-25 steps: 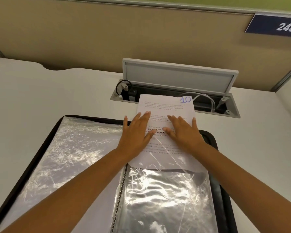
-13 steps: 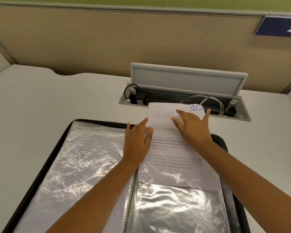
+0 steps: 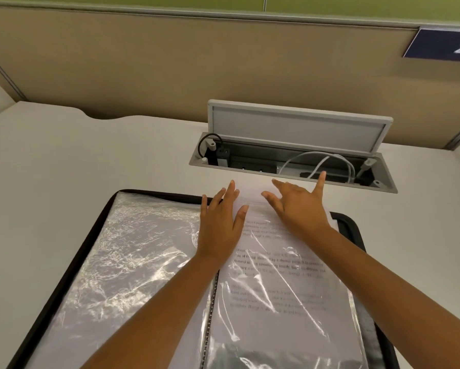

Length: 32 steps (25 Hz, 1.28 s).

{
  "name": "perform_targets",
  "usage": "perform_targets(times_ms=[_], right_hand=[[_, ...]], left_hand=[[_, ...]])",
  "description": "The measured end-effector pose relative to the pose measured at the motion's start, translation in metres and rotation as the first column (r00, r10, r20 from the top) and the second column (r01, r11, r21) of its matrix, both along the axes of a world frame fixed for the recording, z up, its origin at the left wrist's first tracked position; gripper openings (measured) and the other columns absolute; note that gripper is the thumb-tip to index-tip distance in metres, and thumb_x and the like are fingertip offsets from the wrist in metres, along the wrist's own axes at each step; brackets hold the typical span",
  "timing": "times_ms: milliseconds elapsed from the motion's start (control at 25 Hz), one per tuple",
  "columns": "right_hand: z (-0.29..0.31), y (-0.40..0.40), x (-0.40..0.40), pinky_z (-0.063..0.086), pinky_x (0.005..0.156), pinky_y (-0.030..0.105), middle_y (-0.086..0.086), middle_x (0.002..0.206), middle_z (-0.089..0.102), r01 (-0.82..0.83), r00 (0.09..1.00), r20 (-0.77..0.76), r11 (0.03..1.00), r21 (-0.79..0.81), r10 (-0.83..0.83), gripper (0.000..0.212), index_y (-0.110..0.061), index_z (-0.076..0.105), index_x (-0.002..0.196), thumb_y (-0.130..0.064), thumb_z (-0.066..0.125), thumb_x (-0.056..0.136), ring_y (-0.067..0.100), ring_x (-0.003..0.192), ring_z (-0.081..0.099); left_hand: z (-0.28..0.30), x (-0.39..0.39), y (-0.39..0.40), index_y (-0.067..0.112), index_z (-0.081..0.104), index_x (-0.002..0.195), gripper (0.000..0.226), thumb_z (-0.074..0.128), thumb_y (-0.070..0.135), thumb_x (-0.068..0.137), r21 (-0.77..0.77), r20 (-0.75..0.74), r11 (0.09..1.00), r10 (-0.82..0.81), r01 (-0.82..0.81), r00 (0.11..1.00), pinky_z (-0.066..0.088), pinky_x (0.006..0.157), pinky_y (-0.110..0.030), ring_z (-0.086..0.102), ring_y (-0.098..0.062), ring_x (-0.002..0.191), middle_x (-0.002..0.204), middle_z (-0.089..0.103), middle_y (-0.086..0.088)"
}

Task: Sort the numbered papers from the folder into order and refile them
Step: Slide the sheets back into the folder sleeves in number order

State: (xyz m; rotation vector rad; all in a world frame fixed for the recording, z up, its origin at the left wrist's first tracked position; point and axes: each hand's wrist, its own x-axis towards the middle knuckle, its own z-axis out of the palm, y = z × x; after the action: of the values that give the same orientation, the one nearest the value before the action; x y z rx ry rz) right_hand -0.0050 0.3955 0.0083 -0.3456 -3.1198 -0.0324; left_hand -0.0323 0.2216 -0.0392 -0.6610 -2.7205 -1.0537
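- Two hands lie flat on a printed paper (image 3: 276, 267) in the right half of an open black folder (image 3: 95, 230); the left hand (image 3: 219, 222) rests with straight fingers on the sheet's left edge near the folder's spine, the right hand (image 3: 300, 209) is spread wide over the sheet's top, thumb pointing away from the person.
- Most of the paper sits under a glossy plastic sleeve (image 3: 290, 336); its top strip reaches past the folder's far rim onto the white desk (image 3: 50, 169).
- The right hand hides the sheet's upper right corner, so no number can be read there; the printed lines are blurred by glare and cannot be made out.
- Left of the spine lies a crinkled clear sleeve (image 3: 122, 262), its contents hard to tell.
- Beyond the folder, a cable tray (image 3: 383, 179) stands open in the desk, lid up, with a white cable (image 3: 316, 158) looped inside.
- A blue sign (image 3: 441, 45) on the partition is cut off by the frame edge; only "24" shows.
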Motion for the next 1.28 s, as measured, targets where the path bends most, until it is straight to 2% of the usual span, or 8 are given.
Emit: perform_targets(times_ms=[120, 320, 440, 680, 920, 1040, 1160, 1280], right_hand=[[0.01, 0.004, -0.003, -0.022, 0.107, 0.055, 0.001, 0.125, 0.061, 0.024, 0.995, -0.093, 1.0, -0.002, -0.024, 0.076, -0.029, 0.041, 0.139, -0.064, 0.001, 0.085, 0.019, 0.126, 0.049], [-0.003, -0.004, -0.019, -0.02, 0.106, 0.061, 0.002, 0.132, 0.056, -0.004, 0.999, 0.054, 0.998, -0.066, 0.008, 0.069, -0.028, 0.025, 0.147, -0.064, 0.009, 0.09, 0.021, 0.131, 0.044], [-0.002, -0.011, -0.017, -0.023, 0.104, 0.059, 0.002, 0.127, 0.06, -0.016, 0.998, 0.055, 0.997, -0.08, 0.021, 0.071, -0.029, 0.023, 0.147, -0.065, 0.007, 0.088, 0.023, 0.129, 0.046], [0.005, -0.016, -0.001, -0.017, 0.108, 0.058, -0.004, 0.125, 0.058, -0.047, 0.992, 0.115, 0.999, -0.022, 0.049, 0.039, -0.027, 0.056, 0.123, -0.04, 0.026, 0.102, 0.016, 0.123, 0.046], [0.016, -0.03, 0.026, -0.019, 0.107, 0.06, -0.013, 0.141, 0.044, -0.101, 0.992, 0.07, 0.993, -0.063, 0.106, 0.045, -0.032, 0.066, 0.113, -0.056, 0.033, 0.094, 0.011, 0.135, 0.031], [0.017, -0.039, 0.036, -0.019, 0.107, 0.06, -0.014, 0.142, 0.043, -0.098, 0.985, 0.133, 0.992, -0.073, 0.107, 0.047, -0.032, 0.069, 0.106, -0.062, 0.035, 0.09, 0.011, 0.135, 0.03], [0.021, -0.042, 0.046, -0.022, 0.104, 0.059, -0.011, 0.147, 0.036, -0.029, 0.997, 0.077, 0.998, -0.057, 0.033, 0.042, -0.034, 0.061, 0.118, -0.059, 0.041, 0.091, 0.013, 0.138, 0.026], [0.021, -0.055, 0.063, -0.024, 0.102, 0.056, -0.007, 0.153, 0.028, 0.039, 0.998, -0.042, 0.995, -0.096, -0.044, 0.043, -0.032, 0.047, 0.134, -0.048, 0.045, 0.094, 0.015, 0.143, 0.019]], left_hand=[[0.0, 0.0, -0.001, 0.021, 0.021, 0.147, 0.065, 0.018, 0.055, 0.091, 0.05, 0.011, 0.999, -0.009, 0.009, 1.0, 0.003, 0.117, -0.039, 0.032, -0.014, 0.135, 0.138, 0.048, 0.005], [-0.004, -0.003, -0.003, 0.021, 0.025, 0.145, 0.056, 0.027, 0.046, 0.095, 0.192, 0.058, 0.977, 0.082, -0.092, 0.995, 0.002, 0.114, -0.029, 0.037, -0.002, 0.125, 0.13, 0.055, 0.007], [-0.001, -0.004, -0.002, 0.019, 0.028, 0.145, 0.055, 0.029, 0.041, 0.095, 0.248, 0.086, 0.956, 0.138, -0.156, 0.987, 0.005, 0.114, -0.032, 0.041, -0.008, 0.126, 0.127, 0.056, 0.008], [-0.002, -0.005, -0.004, 0.017, 0.03, 0.144, 0.056, 0.028, 0.042, 0.094, 0.317, 0.129, 0.934, 0.132, -0.167, 0.983, 0.007, 0.116, -0.037, 0.042, -0.01, 0.126, 0.125, 0.058, 0.007], [0.0, -0.005, -0.007, 0.016, 0.032, 0.143, 0.051, 0.033, 0.038, 0.098, 0.35, 0.157, 0.922, 0.117, -0.167, 0.981, 0.012, 0.117, -0.043, 0.042, -0.016, 0.127, 0.124, 0.06, 0.003], [0.003, -0.001, -0.006, 0.015, 0.034, 0.143, 0.055, 0.035, 0.043, 0.095, 0.39, 0.192, 0.908, 0.086, -0.157, 0.978, 0.029, 0.11, -0.05, 0.043, -0.018, 0.125, 0.126, 0.056, 0.01], [0.008, -0.005, -0.012, 0.016, 0.035, 0.143, 0.057, 0.04, 0.046, 0.095, 0.469, 0.278, 0.868, 0.03, -0.163, 0.96, 0.036, 0.107, -0.044, 0.041, -0.014, 0.126, 0.125, 0.039, 0.029], [0.019, 0.006, -0.01, 0.019, 0.032, 0.143, 0.05, 0.04, 0.035, 0.097, 0.464, 0.367, 0.878, -0.068, -0.119, 0.928, 0.033, 0.101, -0.024, 0.04, -0.013, 0.128, 0.137, 0.046, 0.006]])
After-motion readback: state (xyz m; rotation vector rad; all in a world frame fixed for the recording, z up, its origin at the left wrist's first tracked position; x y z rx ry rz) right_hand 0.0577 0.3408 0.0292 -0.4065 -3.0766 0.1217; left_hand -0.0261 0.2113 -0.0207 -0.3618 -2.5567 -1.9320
